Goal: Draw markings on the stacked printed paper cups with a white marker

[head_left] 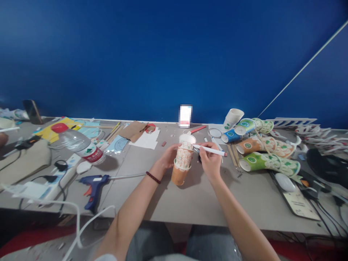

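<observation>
A joined pair of orange-patterned paper cups is held upright, slightly tilted, above the table in front of me. My left hand wraps round its left side, with some fingers hidden behind the cups. In my right hand is a white marker pen, pinched like a writing tool. The pen's tip points left at the upper part of the cups, near the rim; whether it touches I cannot tell. A white cup rim shows at the top of the stack.
Left of my arm lies a blue glue gun, near a red-capped plastic bottle and a power strip. On the right are decorated cups, a white cup stack and wooden sticks. A phone leans against the wall.
</observation>
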Demonstrator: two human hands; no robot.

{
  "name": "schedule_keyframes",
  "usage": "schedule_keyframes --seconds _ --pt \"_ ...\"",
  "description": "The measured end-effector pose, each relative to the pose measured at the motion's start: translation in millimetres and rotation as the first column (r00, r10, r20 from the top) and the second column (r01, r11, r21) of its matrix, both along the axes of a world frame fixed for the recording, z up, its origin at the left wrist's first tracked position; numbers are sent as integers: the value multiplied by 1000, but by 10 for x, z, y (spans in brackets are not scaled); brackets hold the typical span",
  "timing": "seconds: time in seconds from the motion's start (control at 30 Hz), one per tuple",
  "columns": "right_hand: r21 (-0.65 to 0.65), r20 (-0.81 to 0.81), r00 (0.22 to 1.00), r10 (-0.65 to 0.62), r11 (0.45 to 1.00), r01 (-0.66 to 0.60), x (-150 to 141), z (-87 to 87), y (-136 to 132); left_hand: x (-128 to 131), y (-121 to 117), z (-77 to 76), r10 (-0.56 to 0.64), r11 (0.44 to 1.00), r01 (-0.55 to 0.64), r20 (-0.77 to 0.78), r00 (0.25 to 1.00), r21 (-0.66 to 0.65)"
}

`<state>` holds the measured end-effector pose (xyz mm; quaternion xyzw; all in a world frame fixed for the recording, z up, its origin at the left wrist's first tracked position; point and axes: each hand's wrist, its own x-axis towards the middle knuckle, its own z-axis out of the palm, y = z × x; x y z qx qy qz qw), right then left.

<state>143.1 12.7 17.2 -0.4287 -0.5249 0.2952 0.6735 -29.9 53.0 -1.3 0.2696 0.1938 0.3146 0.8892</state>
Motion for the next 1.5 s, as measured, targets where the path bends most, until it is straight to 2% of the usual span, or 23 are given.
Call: schedule_keyframes --seconds 0.47,0.97,1.23,1.5 --pt "26 -10 999 39 999 -38 -3 19 -2 -2 20 -35 39 999 -38 -64 997 6" --pt "18 -39 998 50 999 -49 1 -14 8 -18 31 -62 35 999 -35 -50 998 -17" --pt "-20 -148 988 47 999 -50 -14 -20 8 -3 -2 -12 70 998 -70 -43 997 3" --pt "-54 -188 982 33 998 -44 9 -44 39 -7 17 1 88 993 -91 -54 995 -69"
